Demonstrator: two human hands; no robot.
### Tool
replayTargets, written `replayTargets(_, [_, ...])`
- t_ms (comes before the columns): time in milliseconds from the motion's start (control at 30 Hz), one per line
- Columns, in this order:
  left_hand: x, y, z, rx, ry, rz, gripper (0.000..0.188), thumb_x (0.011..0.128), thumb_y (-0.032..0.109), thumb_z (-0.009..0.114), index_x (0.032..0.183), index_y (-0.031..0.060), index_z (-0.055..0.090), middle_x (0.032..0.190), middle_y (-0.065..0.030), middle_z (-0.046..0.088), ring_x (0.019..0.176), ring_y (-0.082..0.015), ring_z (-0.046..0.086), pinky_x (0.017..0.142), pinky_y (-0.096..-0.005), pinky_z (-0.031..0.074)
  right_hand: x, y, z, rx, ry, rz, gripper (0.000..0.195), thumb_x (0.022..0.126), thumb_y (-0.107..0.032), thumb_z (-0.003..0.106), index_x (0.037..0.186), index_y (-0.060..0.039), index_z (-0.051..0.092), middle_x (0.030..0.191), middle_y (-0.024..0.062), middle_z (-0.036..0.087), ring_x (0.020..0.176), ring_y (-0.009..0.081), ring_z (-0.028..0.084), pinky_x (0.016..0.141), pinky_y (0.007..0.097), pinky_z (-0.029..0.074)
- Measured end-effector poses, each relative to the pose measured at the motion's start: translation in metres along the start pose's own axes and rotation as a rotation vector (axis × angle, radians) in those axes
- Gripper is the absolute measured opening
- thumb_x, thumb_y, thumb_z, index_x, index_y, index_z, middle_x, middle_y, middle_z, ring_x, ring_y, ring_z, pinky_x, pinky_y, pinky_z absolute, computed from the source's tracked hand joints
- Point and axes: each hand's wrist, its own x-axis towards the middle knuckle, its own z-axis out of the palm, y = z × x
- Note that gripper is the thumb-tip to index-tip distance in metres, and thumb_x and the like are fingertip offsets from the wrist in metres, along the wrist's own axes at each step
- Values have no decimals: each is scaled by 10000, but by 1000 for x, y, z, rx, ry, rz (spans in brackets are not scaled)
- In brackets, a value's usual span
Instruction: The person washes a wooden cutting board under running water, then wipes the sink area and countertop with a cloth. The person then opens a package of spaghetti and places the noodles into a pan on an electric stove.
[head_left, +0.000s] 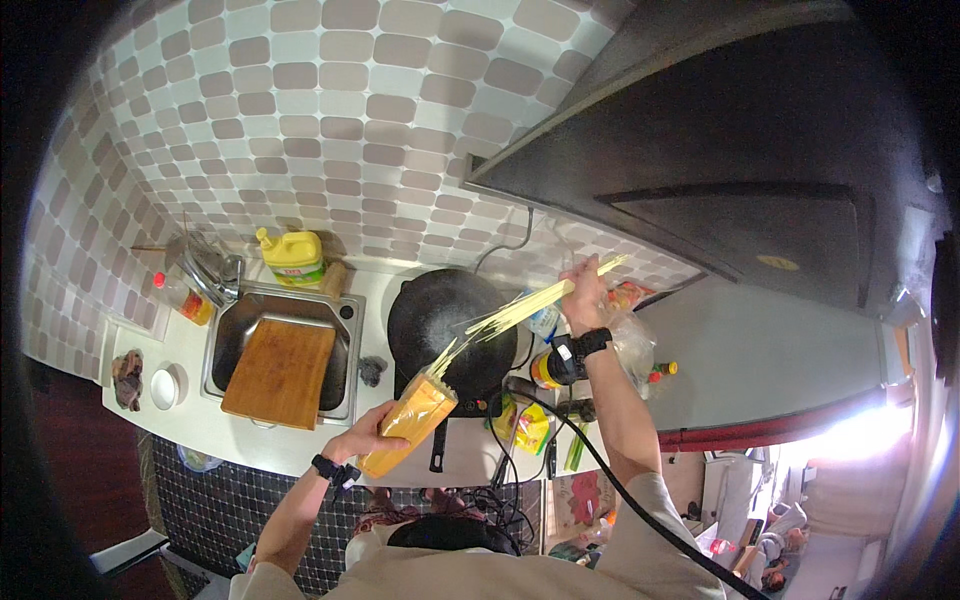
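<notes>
My left hand (367, 435) is closed around an orange plastic package of dry noodles (415, 421), tilted in front of the wok, with noodle ends sticking out of its open top. Raised at the wok's right, my right hand (583, 296) grips a bundle of long pale dry noodles (525, 309). The bundle slants down to the left over the wok, its lower ends close to those in the package. Beneath is a black wok (442, 322) on an induction cooker (474, 407); its inside looks whitish and hazy, and its contents cannot be told.
A wooden cutting board (281, 371) lies across the sink (345, 375). Behind stands a yellow detergent jug (292, 256). A white bowl (165, 388) is far left. Jars, bags and a yellow packet (533, 429) crowd the right. A black cable (622, 487) crosses by my right arm, beneath a range hood (675, 150).
</notes>
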Motion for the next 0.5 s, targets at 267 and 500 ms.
replayTargets(267, [-37,-11,-2,-1,128,3,708,854,143,905,1444,78,519,1313,-11,630,1238,-128,572,1091,-312,458,-28,12,14,-92,-43,-203,391,1101,-399,596,890,-79,519,720,-5,481,606,140,491,586,353,485])
replayTargets(500, [-57,-9,-3,-121,212,56,755,845,116,907,1481,67,503,1331,-8,627,1236,-124,578,1072,-314,476,-74,82,39,-270,-169,-325,424,1132,-356,555,817,-76,515,688,-9,503,594,112,488,562,315,474])
